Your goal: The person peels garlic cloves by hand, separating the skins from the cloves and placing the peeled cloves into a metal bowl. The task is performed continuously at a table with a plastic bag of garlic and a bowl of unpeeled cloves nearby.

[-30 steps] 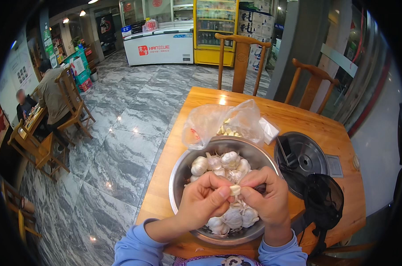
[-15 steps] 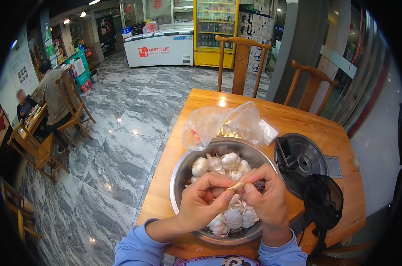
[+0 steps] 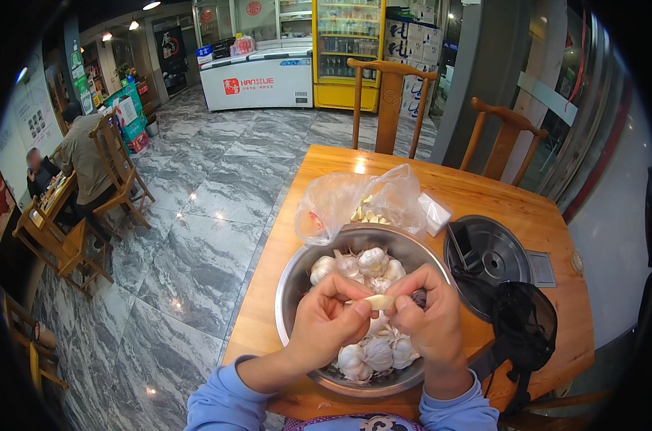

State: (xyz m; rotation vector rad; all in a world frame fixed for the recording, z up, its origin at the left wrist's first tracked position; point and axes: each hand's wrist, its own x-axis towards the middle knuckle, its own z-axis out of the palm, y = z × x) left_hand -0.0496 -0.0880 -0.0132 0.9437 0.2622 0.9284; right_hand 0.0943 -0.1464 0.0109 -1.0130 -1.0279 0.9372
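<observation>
A pale garlic clove (image 3: 378, 302) is pinched between my two hands, above a wide steel bowl (image 3: 291, 270). My left hand (image 3: 331, 314) grips its left end between thumb and fingers. At the clove's right end, the thumb and finger of my right hand (image 3: 430, 316) press together. Several whole garlic bulbs (image 3: 373, 262) fill the bowl below, with more bulbs (image 3: 377, 354) showing under my wrists. Behind the bowl lies a clear plastic bag (image 3: 333, 201) with several peeled cloves (image 3: 369, 213) in it. My hands hide the middle of the bowl.
Right of the bowl sits a dark round metal pan (image 3: 498, 248) sunk in the wooden table (image 3: 455, 179), beside a black mesh bag (image 3: 527, 323). A white tissue pack (image 3: 434, 213) lies behind. Wooden chairs (image 3: 389, 108) stand at the far edge. Two people (image 3: 89, 154) sit at another table.
The clove between my fingers now shows a smoother, paler side and lies more level. My hands have shifted only slightly, and the bowl stays in place.
</observation>
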